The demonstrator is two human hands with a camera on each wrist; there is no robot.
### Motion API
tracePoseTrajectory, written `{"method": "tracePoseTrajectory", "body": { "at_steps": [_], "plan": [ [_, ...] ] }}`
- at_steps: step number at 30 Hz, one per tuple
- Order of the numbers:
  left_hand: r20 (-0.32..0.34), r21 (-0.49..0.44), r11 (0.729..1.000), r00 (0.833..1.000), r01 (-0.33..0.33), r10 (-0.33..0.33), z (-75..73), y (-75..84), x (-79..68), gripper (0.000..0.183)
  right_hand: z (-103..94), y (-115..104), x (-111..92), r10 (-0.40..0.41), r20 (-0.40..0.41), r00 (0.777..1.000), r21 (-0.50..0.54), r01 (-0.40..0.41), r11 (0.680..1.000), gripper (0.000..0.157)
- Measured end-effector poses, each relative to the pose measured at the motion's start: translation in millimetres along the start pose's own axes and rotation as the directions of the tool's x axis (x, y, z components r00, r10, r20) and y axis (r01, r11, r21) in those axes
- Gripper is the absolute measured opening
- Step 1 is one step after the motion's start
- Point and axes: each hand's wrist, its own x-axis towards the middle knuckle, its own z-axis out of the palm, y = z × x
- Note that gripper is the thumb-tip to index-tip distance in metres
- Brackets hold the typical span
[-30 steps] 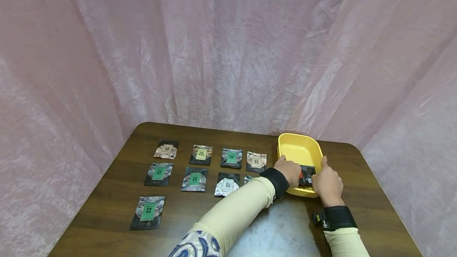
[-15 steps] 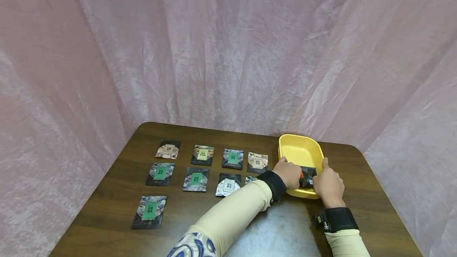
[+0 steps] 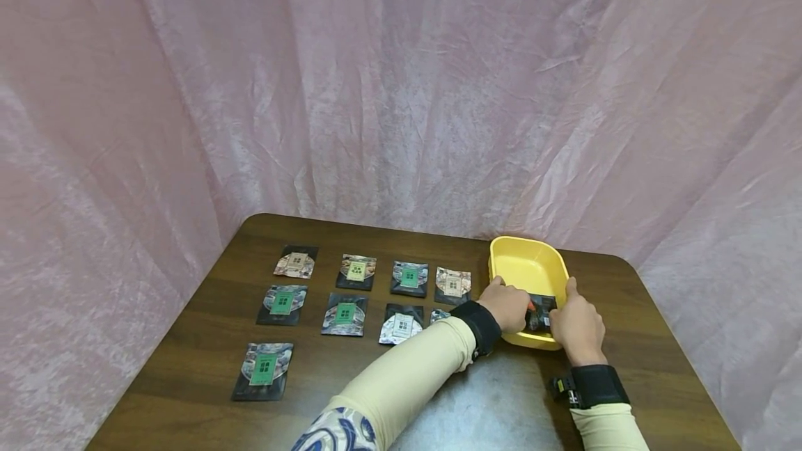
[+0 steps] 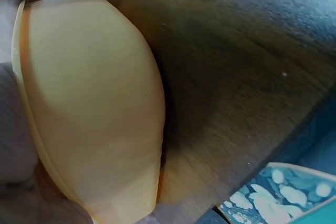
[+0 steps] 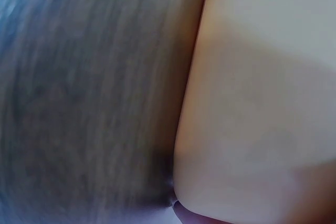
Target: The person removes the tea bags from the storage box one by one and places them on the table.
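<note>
A yellow plastic basin [image 3: 528,259] stands at the right rear of the table, with at least one dark packet [image 3: 540,314] inside its near end. My left hand [image 3: 505,305] grips the basin's left rim, fingers curled over it. On the opposite side, my right hand [image 3: 578,327] holds the right rim with the index finger stretched along it. The left wrist view shows the basin's outer wall [image 4: 94,93] close up, with fingers [image 4: 16,129] at the rim. In the right wrist view the basin's wall [image 5: 252,108] fills the right half.
Several flat packets lie in rows left of the basin, among them a green-labelled packet [image 3: 263,372] at the near left and a white-labelled packet [image 3: 402,325] beside my left forearm. My arm partly covers another packet [image 3: 438,315]. A pink curtain [image 3: 401,89] hangs behind the wooden table [image 3: 182,367].
The head view has shifted very slightly. Both hands keep their hold on the basin, which stays in the same place.
</note>
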Motion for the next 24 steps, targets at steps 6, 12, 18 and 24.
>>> {"method": "tracePoseTrajectory", "body": {
  "at_steps": [6, 12, 18, 24],
  "plan": [
    [-0.05, 0.01, 1.0, 0.999, -0.015, 0.015, 1.1, -0.7, -3.3, 0.012, 0.5, 0.2, 0.7, -0.007, -0.004, 1.0, -0.012, 0.007, 1.0, 0.084],
    [-0.113, 0.062, 0.997, 0.992, -0.05, 0.056, 2.4, 0.2, -5.7, 0.008, 1.0, 1.0, 1.9, 0.001, 0.008, 1.0, -0.017, -0.001, 1.0, 0.085],
    [-0.167, 0.1, 0.991, 0.98, -0.088, 0.104, 4.6, 0.0, -5.4, 0.013, 0.2, 0.6, 2.3, 0.001, 0.009, 1.0, -0.024, -0.001, 1.0, 0.085],
    [-0.255, 0.059, 0.989, 0.956, -0.134, 0.145, 1.7, -2.1, -9.4, 0.023, -0.9, 0.4, 1.7, -0.009, 0.005, 1.0, -0.026, 0.01, 1.0, 0.084]
  ]
}}
